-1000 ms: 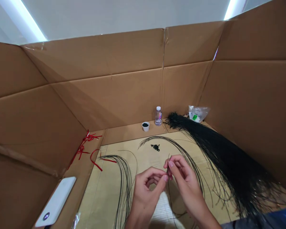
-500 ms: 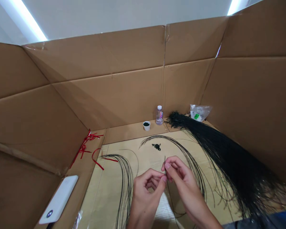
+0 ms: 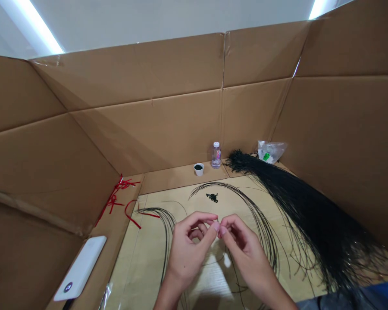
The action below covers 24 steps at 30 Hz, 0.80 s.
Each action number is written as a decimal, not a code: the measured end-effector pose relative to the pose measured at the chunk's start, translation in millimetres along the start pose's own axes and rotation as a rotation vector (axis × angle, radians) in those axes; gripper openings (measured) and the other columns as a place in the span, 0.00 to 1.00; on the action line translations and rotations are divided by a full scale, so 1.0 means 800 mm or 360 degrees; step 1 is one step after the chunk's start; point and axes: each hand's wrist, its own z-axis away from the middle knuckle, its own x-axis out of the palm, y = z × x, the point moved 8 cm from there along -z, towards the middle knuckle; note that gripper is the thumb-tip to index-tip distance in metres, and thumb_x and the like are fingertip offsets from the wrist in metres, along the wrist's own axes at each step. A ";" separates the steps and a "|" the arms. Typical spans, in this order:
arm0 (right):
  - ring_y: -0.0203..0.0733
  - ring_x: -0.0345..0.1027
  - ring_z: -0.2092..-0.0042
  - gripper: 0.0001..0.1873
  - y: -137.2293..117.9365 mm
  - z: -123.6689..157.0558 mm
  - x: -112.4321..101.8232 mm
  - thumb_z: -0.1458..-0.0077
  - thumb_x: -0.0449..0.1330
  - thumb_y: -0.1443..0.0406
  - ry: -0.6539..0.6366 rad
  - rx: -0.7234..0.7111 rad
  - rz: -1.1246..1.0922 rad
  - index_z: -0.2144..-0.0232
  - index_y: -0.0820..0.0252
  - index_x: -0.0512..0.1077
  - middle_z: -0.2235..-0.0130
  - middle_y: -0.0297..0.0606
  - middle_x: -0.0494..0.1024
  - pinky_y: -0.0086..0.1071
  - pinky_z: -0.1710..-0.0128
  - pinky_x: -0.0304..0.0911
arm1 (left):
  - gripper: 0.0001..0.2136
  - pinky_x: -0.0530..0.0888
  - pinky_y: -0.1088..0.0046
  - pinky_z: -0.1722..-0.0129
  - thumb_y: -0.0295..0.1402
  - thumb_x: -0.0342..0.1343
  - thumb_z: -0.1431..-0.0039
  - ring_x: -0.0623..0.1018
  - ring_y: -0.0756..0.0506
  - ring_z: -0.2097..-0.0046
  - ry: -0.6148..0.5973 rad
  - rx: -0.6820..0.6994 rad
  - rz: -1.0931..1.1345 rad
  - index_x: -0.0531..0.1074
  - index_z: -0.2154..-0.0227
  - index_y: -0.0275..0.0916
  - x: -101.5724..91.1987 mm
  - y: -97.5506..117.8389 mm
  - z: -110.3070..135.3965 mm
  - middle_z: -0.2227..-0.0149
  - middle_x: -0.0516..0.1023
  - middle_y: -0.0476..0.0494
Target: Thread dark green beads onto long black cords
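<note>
My left hand [image 3: 190, 241] and my right hand [image 3: 245, 247] meet above the middle of the table, their thumbs and index fingertips pinched close together. Between the fingertips is a thin black cord [image 3: 234, 273], mostly covered by the fingers; a strand of it hangs below my right hand. Just beyond the hands lies a small pile of black beads [image 3: 212, 197]. Curved loose black cords [image 3: 252, 207] rest behind and beside my right hand. Another bunch of black cords [image 3: 165, 245] passes behind my left wrist.
A thick bundle of black cords [image 3: 297, 211] stretches along the right. At the back stand a white cup [image 3: 198, 172] of black bits, a small bottle [image 3: 216, 157] and a plastic bag [image 3: 271, 153]. Red ties [image 3: 113, 203] and a white device [image 3: 81, 268] lie left. Cardboard walls [image 3: 148, 137] surround the table.
Both hands have shifted slightly left, and my left fingertips have risen level with the right ones. The upright cord end above my fingers is now mostly hidden.
</note>
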 end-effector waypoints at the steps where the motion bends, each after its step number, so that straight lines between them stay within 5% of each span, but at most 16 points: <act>1: 0.41 0.66 0.62 0.18 0.002 0.001 0.000 0.30 0.60 0.49 -0.0012 0.0004 0.0012 0.62 0.56 0.73 0.64 0.35 0.72 0.30 0.61 0.62 | 0.13 0.72 0.77 0.71 0.42 0.69 0.43 0.75 0.48 0.71 -0.0001 0.0003 -0.0005 0.85 0.63 0.36 0.001 0.001 -0.001 0.72 0.81 0.43; 24: 0.40 0.61 0.67 0.19 0.044 -0.015 -0.012 0.31 0.60 0.47 0.0057 0.0190 -0.0021 0.62 0.56 0.74 0.67 0.32 0.70 0.30 0.67 0.58 | 0.15 0.69 0.79 0.78 0.43 0.74 0.49 0.69 0.52 0.77 0.0112 -0.0161 0.0164 0.85 0.66 0.35 0.007 -0.040 -0.025 0.78 0.76 0.48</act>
